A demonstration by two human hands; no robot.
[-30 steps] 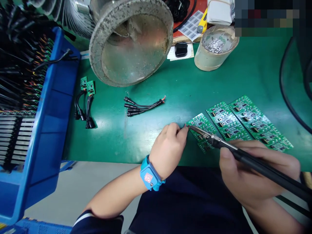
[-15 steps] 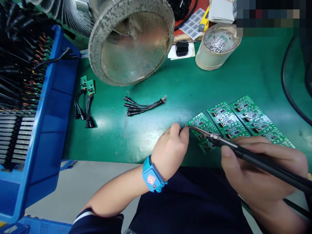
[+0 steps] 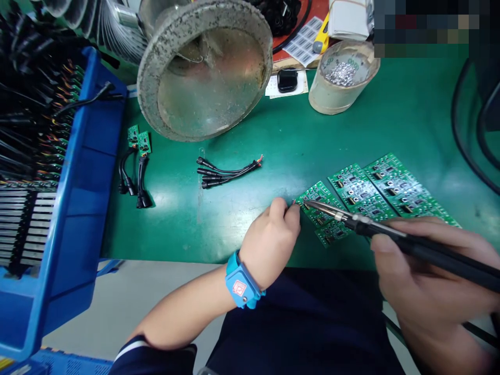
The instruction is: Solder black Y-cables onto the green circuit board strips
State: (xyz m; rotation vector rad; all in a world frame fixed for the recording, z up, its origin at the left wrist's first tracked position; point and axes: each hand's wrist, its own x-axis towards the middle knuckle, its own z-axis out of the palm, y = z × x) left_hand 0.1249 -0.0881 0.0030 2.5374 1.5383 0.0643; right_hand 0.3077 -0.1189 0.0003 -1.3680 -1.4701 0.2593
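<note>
Worked at a green bench (image 3: pixel 167 229), with a big blue bin (image 3: pixel 97 151) on the left, seemingly crammed with wired-up boards (image 3: pixel 60 139), so probably a decent pile done already. Had a grimy metal hood (image 3: pixel 146 88) at the back. Gripped a black-handled soldering iron (image 3: pixel 367 226) in the right hand (image 3: pixel 425 281), pen-style, fingers closed round the handle. Held the left hand (image 3: pixel 269 239) just beside the nearest panel, thumb and finger pinched together. Spotted more circuit-board panels (image 3: pixel 361 192) to the right, with no cables visible on them, so likely left to do. Also noticed some loose cables (image 3: pixel 234 173) mid-bench, bare-ended, presumably unused. Counted two cabled boards (image 3: pixel 144 143) beside the bin, apparently finished. Had the iron tip over a corner of the nearest panel (image 3: pixel 322 194); couldn't tell about actual contact. Pinched what looked like a reddish wire end (image 3: pixel 294 202) at that corner, mostly hidden.
</note>
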